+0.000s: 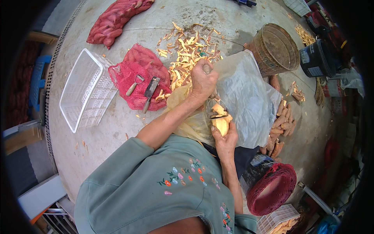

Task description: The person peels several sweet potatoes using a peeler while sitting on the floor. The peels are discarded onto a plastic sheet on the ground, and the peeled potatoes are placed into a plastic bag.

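My left hand (203, 78) is closed around the handle of a peeler, whose knobbed end shows above the fist. The peeler's metal loop and blade (217, 117) lie across a sweet potato (221, 126) with bare yellow flesh. My right hand (226, 135) holds that sweet potato from its near end, thumb on the left side. Under both hands, translucent plastic sheeting (241, 99) covers my lap. Beyond my left hand, a heap of peelings (190, 54) spreads over the floor.
Left: a white plastic crate (100, 87) and a red mesh sack (140, 65) bearing a second peeler (133, 87) and a cleaver (151, 90). Another filled sack (112, 22) lies beyond. Right: a dirty bucket (270, 48), unpeeled sweet potatoes (283, 120) and a mesh-lined bucket (271, 190).
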Available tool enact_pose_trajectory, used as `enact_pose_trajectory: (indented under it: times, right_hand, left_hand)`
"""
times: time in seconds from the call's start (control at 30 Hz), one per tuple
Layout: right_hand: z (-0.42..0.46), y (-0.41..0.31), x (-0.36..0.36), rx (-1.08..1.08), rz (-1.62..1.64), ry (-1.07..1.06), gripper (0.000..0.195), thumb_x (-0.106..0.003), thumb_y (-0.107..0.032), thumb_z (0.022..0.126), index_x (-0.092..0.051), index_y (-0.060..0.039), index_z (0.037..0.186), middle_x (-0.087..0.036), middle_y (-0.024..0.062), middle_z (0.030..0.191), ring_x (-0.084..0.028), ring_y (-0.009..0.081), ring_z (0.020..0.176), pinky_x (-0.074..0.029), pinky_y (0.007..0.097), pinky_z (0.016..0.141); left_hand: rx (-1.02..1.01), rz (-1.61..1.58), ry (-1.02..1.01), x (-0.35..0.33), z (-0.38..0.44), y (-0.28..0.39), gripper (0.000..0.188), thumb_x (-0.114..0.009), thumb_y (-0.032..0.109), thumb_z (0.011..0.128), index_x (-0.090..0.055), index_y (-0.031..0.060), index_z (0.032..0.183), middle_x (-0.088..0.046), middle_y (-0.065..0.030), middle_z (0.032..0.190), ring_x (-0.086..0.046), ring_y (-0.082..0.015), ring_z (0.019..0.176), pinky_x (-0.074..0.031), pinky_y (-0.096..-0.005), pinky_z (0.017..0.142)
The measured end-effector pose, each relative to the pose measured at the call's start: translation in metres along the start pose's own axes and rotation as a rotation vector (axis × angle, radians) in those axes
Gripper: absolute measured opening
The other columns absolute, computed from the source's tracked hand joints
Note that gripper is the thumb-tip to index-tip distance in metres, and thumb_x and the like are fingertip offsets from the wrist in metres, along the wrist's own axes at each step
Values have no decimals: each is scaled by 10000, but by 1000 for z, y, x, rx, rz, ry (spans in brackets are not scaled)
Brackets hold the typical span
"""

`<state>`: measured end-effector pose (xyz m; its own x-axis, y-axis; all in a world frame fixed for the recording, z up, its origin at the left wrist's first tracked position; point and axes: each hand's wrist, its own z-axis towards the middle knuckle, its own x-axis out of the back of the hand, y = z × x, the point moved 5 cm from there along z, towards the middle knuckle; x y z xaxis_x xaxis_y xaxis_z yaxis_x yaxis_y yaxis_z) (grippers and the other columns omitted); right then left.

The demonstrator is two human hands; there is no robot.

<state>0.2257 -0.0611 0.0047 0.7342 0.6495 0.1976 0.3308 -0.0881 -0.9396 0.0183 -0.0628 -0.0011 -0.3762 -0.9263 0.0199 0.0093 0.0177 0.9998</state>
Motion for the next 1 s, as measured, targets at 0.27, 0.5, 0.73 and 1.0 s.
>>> enact_pose_trajectory:
  times: [0.27,0.5,0.73,1.0]
  right_hand:
    - [-7,-13,5,-60,-31,45,436,-661,-39,692,-456,34,1070,-593,135,856,-588,161,691,-466,260,556]
    - [-4,-8,-7,-367,377,-88,431,-629,38,693,-447,27,1084,-538,44,692,-412,61,376,-317,194,306]
    - [-5,-9,-12,-407,453,-104,446,-610,65,698,-448,45,1113,-543,49,686,-397,59,362,-296,196,304]
    - [-15,-12,4,-271,263,-22,500,-634,50,696,-435,47,1155,-570,51,928,-541,73,682,-438,188,523]
  left_hand:
    - [24,-55,269,60,64,-15,107,-547,0,638,-489,44,716,-477,-3,605,-438,-113,503,-360,-254,473]
    - [181,-298,-60,14,-15,17,166,-534,-13,640,-484,30,793,-467,-8,610,-417,-68,494,-331,-207,445]
    - [-23,-48,-60,8,-15,5,118,-513,3,630,-475,26,740,-426,16,565,-384,-68,494,-315,-236,440]
    - [21,15,243,64,84,-27,76,-550,-3,625,-487,30,653,-480,-4,575,-424,-102,506,-370,-270,481]
